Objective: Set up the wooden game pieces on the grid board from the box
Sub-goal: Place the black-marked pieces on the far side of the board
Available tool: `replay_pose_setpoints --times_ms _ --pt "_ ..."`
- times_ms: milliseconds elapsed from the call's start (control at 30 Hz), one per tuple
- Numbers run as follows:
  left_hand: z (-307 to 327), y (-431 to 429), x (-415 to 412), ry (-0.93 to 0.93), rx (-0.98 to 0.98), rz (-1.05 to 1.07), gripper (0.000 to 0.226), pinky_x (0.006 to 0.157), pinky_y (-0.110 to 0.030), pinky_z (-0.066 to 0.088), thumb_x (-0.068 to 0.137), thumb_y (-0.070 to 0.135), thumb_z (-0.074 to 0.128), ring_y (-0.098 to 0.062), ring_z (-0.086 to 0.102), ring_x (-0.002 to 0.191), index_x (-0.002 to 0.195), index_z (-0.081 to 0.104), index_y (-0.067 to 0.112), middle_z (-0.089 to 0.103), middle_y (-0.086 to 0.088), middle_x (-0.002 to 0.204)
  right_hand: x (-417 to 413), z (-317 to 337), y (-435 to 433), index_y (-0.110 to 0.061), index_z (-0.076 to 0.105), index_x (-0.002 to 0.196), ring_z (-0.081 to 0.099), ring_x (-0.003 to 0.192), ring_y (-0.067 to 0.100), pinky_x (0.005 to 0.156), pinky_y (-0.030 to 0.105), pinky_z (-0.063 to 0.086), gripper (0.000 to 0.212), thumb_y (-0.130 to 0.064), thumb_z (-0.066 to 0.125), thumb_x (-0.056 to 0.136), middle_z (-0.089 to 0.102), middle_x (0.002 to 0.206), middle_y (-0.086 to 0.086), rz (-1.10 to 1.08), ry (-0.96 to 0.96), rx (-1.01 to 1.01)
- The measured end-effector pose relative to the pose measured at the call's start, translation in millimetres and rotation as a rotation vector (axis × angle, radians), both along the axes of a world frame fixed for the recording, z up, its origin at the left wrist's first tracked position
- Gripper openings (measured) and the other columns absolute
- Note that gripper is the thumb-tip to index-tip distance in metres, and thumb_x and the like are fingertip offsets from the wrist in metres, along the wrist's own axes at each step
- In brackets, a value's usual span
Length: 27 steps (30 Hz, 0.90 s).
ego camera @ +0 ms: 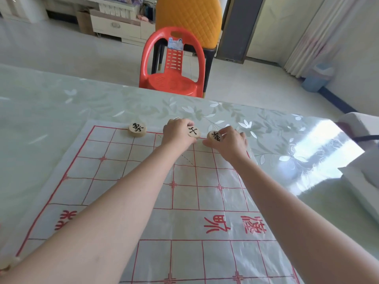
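**Two Xiangqi Pieces Held at the Board's Far Edge**

Both hands reached to the far edge of the grid board [184, 259], a thin white sheet printed with red lines and red characters. It lay flat on a table [51, 111] covered in a pale green, leaf-patterned cloth. The left hand [177, 134], near the centre of the frame, grasped a round wooden piece [194, 132] marked with a black character, its fingers curled round the disc at the board's top line. Just to its right, the right hand [230, 141] pinched a second wooden piece [214, 136], also black-lettered, between thumb and fingers at the same line. The two held discs sat close together without touching. A third wooden piece [137, 129] rested alone on the top line toward the board's upper left, well apart from both hands. Beyond the table, at upper centre, stood a red plastic chair [172, 78] with an orange quilted chair [188, 17] behind it. A pale blue bin [315, 80] stood at the upper right.
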State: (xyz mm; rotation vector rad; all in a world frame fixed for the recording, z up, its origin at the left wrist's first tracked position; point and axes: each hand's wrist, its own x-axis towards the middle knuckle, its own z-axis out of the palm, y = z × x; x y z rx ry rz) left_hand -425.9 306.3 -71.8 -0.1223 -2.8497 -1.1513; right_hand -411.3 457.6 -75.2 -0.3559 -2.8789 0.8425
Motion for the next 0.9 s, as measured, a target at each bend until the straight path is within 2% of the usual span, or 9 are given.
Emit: replay_pose_setpoints --times_ms 233,400,500,567,667,733,833,900 --pt "-7.3 5.3 -1.6 -0.012 0.029 -0.029 0.053 0.102 -0.035 0.037 0.072 0.018 0.074 -0.023 0.05 0.119 0.122 0.058 0.017 0.061 -0.003 0.123 -8.8 -5.7 -4.2 -0.016 0.05 0.12 0.033 0.118 0.024 0.096 0.032 0.026 0.07 -0.059 0.068 0.067 0.053 0.117 0.002 0.005 0.009 0.032" --pt "-5.8 4.3 3.3 -0.017 -0.021 -0.051 0.054 0.102 -0.03 0.025 0.08 0.02 0.067 -0.025 0.031 0.13 0.131 0.05 0.019 0.051 -0.011 0.13 -3.8 -8.8 -4.2 -0.018 0.047 0.127 0.032 0.121 0.024 0.1 0.031 0.022 0.075 -0.059 0.069 0.068 0.047 0.124 0.003 -0.001 0.022 0.03" --pt "2.2 1.5 7.9 -0.024 0.033 -0.047 0.06 0.104 -0.031 0.024 0.079 0.023 0.068 -0.024 0.031 0.13 0.134 0.046 0.021 0.05 -0.005 0.133 4.0 -3.9 -3.0 -0.02 0.045 0.13 0.031 0.124 0.023 0.103 0.032 0.022 0.073 -0.055 0.069 0.07 0.045 0.127 0.002 -0.018 0.077 -0.048" --pt "5.2 -6.7 12.8 -0.008 0.086 -0.038 0.056 0.106 -0.033 0.027 0.077 0.023 0.07 -0.02 0.036 0.13 0.13 0.051 0.022 0.054 0.001 0.133 13.4 0.6 -4.5 -0.022 0.048 0.127 0.031 0.122 0.023 0.101 0.031 0.021 0.066 -0.051 0.069 0.072 0.044 0.128 0.001 -0.006 0.131 -0.06" --pt "10.9 -26.2 30.3 0.001 0.176 0.0 0.044 0.105 -0.034 0.037 0.076 0.013 0.07 -0.018 0.051 0.119 0.119 0.06 0.018 0.062 0.001 0.122 34.3 9.9 -15.5 -0.024 0.05 0.124 0.032 0.12 0.021 0.101 0.029 0.021 0.059 -0.046 0.07 0.073 0.044 0.127 -0.001 0.019 0.176 -0.107" --pt "16.8 -42.3 50.0 -0.013 0.208 0.031 0.038 0.099 -0.026 0.041 0.076 0.009 0.068 -0.015 0.057 0.11 0.113 0.064 0.016 0.066 0.001 0.116 51.6 17.7 -26.5 -0.024 0.054 0.12 0.035 0.117 0.021 0.101 0.028 0.023 0.053 -0.043 0.071 0.073 0.048 0.123 -0.002 0.024 0.198 -0.154" --pt "27.9 -68.0 91.6 -0.042 0.245 0.063 0.033 0.087 -0.013 0.038 0.076 0.006 0.068 -0.008 0.057 0.096 0.107 0.066 0.015 0.067 0.002 0.11 79.1 28.7 -47.4 -0.022 0.057 0.117 0.04 0.113 0.022 0.104 0.038 0.033 0.051 -0.039 0.074 0.072 0.052 0.121 -0.002 0.057 0.19 -0.228" --pt "36.0 -84.8 124.0 -0.048 0.25 0.058 0.031 0.081 -0.007 0.034 0.076 0.005 0.069 -0.004 0.055 0.091 0.106 0.067 0.014 0.068 0.003 0.106 99.9 36.1 -63.9 -0.021 0.057 0.117 0.042 0.113 0.023 0.102 0.039 0.036 0.052 -0.039 0.074 0.072 0.052 0.121 -0.003 0.081 0.148 -0.276"
